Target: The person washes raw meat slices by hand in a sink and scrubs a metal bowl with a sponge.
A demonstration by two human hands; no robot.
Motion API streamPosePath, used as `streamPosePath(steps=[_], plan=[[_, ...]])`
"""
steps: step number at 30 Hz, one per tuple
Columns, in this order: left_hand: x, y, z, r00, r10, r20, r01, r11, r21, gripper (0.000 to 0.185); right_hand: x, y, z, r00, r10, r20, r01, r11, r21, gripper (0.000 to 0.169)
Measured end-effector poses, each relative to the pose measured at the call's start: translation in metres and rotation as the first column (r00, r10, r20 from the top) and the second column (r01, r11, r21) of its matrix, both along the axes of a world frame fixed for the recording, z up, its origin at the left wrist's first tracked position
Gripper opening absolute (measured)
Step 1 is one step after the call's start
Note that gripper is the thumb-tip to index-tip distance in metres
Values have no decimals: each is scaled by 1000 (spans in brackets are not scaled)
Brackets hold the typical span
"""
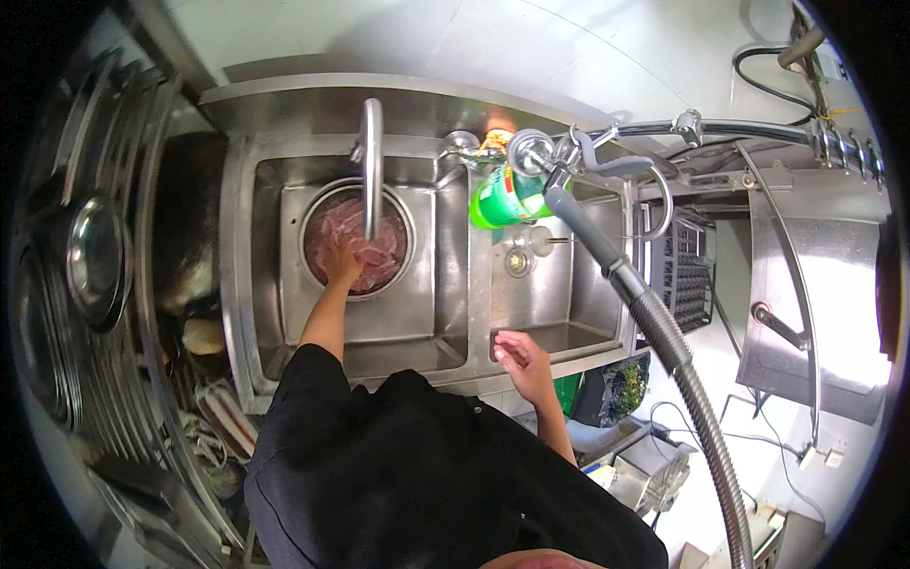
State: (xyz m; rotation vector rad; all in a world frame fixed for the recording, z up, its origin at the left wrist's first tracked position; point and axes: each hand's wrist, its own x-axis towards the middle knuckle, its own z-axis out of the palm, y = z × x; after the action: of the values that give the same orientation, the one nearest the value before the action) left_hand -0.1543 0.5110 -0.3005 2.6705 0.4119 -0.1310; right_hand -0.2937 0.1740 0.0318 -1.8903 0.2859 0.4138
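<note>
A round metal bowl (407,264) stands in the left basin of a stainless steel double sink (398,316). Pieces of raw meat (380,249) fill the bowl, apparently in liquid. My left hand (343,262) reaches down into the meat on the bowl's left side; its fingertips are partly hidden, so a grip cannot be made out. Over the bowl passes a curved metal faucet (373,163). My right hand (521,359) hovers by the front edge of the right basin, fingers loosely bent, with nothing seen in it.
A bottle of green liquid (508,198) stands behind the right basin, partly over it. A spray hose (668,334) arches down on the right. Metal racks (146,284) with round lids or pans line the left. A grey plastic crate (686,270) is beyond the sink's right side.
</note>
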Motion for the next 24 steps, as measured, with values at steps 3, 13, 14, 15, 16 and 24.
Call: streamPosePath(steps=[3,13,14,15,16,24], plan=[[3,-27,1,910,-169,-378,233,964,131,59,2,-12,-8,999,-28,-35,26,998,-52,32],[-3,-2,-26,970,-241,33,234,961,146,41,204,-143,-103,975,-169,144,168,986,17,35],[-6,4,-16,974,-224,15,220,967,128,41,246,-119,-90,943,-310,125,290,945,150,33],[-4,-5,-2,969,-248,8,246,966,76,41,274,-150,-107,922,-370,116,355,926,127,29],[-1,-12,-9,970,-244,-11,243,970,-8,41,303,-183,-116,900,-422,112,411,906,105,26],[-10,-3,55,983,-133,130,152,978,-146,46,399,-175,-147,887,-461,-24,461,882,97,29]])
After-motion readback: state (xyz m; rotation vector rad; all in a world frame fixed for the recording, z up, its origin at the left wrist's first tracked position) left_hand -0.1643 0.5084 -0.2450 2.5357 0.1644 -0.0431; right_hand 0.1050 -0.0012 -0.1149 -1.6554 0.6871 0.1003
